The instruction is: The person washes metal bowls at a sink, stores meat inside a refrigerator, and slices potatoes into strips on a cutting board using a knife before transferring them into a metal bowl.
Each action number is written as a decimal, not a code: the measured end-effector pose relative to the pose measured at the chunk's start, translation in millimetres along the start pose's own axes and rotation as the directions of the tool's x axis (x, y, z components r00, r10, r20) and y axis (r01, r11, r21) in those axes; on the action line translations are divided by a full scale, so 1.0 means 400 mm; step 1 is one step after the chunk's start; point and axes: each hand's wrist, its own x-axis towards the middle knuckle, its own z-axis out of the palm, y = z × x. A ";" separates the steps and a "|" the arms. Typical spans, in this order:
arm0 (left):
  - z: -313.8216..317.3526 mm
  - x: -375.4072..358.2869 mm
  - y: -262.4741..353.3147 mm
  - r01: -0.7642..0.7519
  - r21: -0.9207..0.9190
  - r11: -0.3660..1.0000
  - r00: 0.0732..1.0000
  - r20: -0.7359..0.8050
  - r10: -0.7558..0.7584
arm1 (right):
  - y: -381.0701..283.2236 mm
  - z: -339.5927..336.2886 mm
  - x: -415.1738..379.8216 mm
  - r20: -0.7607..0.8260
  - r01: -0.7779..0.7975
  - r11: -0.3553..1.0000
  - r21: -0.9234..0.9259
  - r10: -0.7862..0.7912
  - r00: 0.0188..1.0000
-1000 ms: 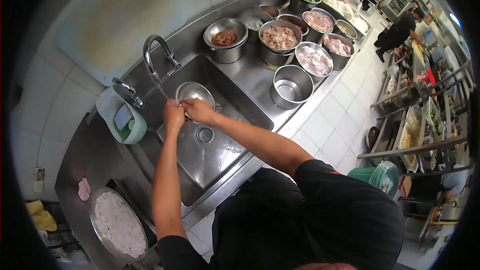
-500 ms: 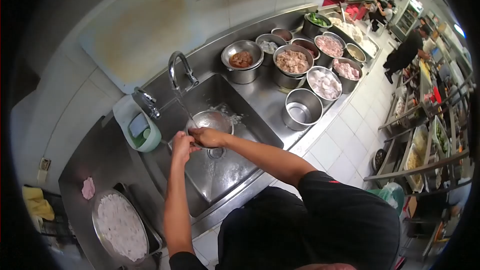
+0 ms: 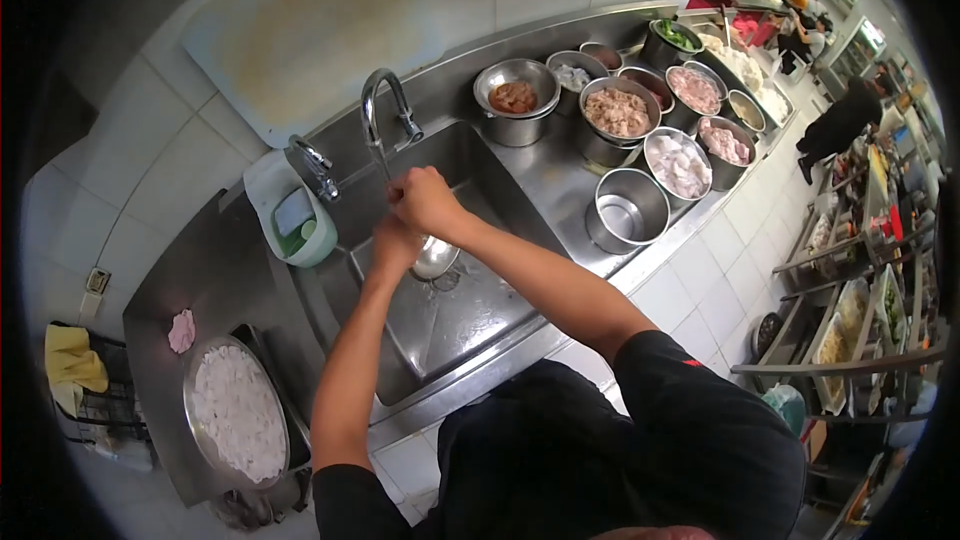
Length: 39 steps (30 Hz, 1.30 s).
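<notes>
L hand (image 3: 396,246) + R hand (image 3: 426,202) by steel bowl (image 3: 437,258), tap (image 3: 373,105) at 12 o'clock — R fingers curled, contents hidden; L grip can't tell. Pot (image 3: 628,212) approx 2 o'clock.

Centre: sink (image 3: 470,312), glossy, smooth metal. Left: holder (image 3: 312,240), pale green plastic. Lower left: cloth (image 3: 75,365), yellow, matt.

2 arms (image 3: 345,380) reaching forward | left hand (image 3: 397,242) close to right hand (image 3: 426,202) | right curled
</notes>
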 end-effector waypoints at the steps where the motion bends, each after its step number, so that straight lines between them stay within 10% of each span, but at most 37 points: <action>1: 0.005 -0.004 -0.023 0.014 -0.025 1.000 0.999 -0.035 -0.015 | -0.002 0.004 0.005 -0.008 -0.003 0.999 0.054 0.003 1.000; 3: -0.004 -0.016 -0.033 0.153 -0.283 0.947 0.986 -0.018 -0.165 | -0.003 0.008 0.015 -0.021 0.018 0.998 0.057 -0.017 1.000; 8: -0.054 -0.032 -0.011 0.489 -0.836 0.248 0.831 0.361 -0.422 | -0.045 -0.003 0.023 0.081 -0.009 0.995 -0.096 0.017 0.997; 12: -0.103 -0.018 0.011 0.492 -0.836 0.242 0.828 0.364 -0.426 | -0.011 -0.015 0.057 0.126 0.095 0.993 -0.072 -0.086 0.988; 18: -0.204 0.013 0.105 0.406 -0.791 0.458 0.888 0.224 -0.402 | -0.022 0.032 -0.004 -0.106 -0.003 0.988 0.155 0.020 0.994; 19: -0.116 0.042 0.034 0.278 -0.782 0.558 0.899 0.008 -0.437 | -0.011 0.056 -0.041 -0.135 0.012 0.971 0.238 0.021 0.991; 21: -0.136 0.046 0.035 0.410 -0.747 0.522 0.856 0.119 -0.502 | 0.009 0.055 -0.124 0.015 -0.132 0.883 0.451 0.140 0.990; 23: -0.134 0.043 -0.004 0.471 -0.734 0.490 0.830 0.181 -0.528 | 0.107 0.023 -0.181 0.312 -0.154 0.981 0.116 0.111 0.944; 26: -0.112 0.007 -0.022 0.454 -0.729 0.512 0.839 0.157 -0.520 | 0.232 -0.022 -0.219 0.331 0.171 0.956 -0.240 -0.085 0.940; 28: -0.150 0.002 0.023 0.430 -0.479 0.766 0.898 0.135 -0.419 | 0.256 -0.058 -0.188 0.405 0.204 0.847 -0.491 0.014 0.914; 31: -0.159 0.009 0.093 0.220 -0.094 0.971 0.975 0.064 -0.215 | 0.139 -0.099 -0.110 0.164 -0.014 0.948 -0.318 0.070 0.984; 39: -0.125 -0.010 0.097 0.066 -0.010 0.998 0.994 0.088 -0.065 | 0.133 -0.160 0.022 -0.126 -0.091 0.949 -0.302 0.055 0.991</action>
